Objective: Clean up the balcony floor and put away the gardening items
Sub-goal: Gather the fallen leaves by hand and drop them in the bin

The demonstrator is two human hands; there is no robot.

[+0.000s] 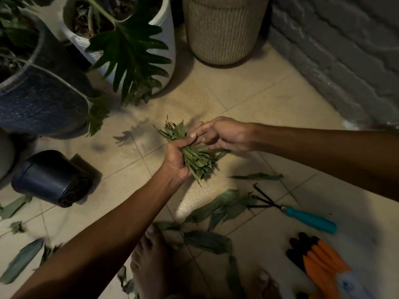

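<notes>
Bare feet [151,262] stand on the tiled floor [248,100] at the bottom of the view, with loose leaves [218,210] scattered around them. Above the floor, at the middle of the view, the left hand [177,158] grips a bunch of green leaves [194,154], its fingers and thumb curled round the stems so that the tips fan out at both ends. The right hand [224,137] reaches in from the right, its fingers loosely extended and touching the top of the bunch; it pinches nothing that can be made out. On the floor to the right lies a small hand rake [298,212] with black tines and a teal handle, its tines touching some of the fallen leaves. Just below it lies an orange and black gardening glove [319,262]. To the left a small black pot [49,178] lies tipped on its side. Behind it stand a dark blue planter [41,104], a white planter [166,50] with a large lobed leaf, and a ribbed beige pot [222,31] near the grey brick wall [345,50].
</notes>
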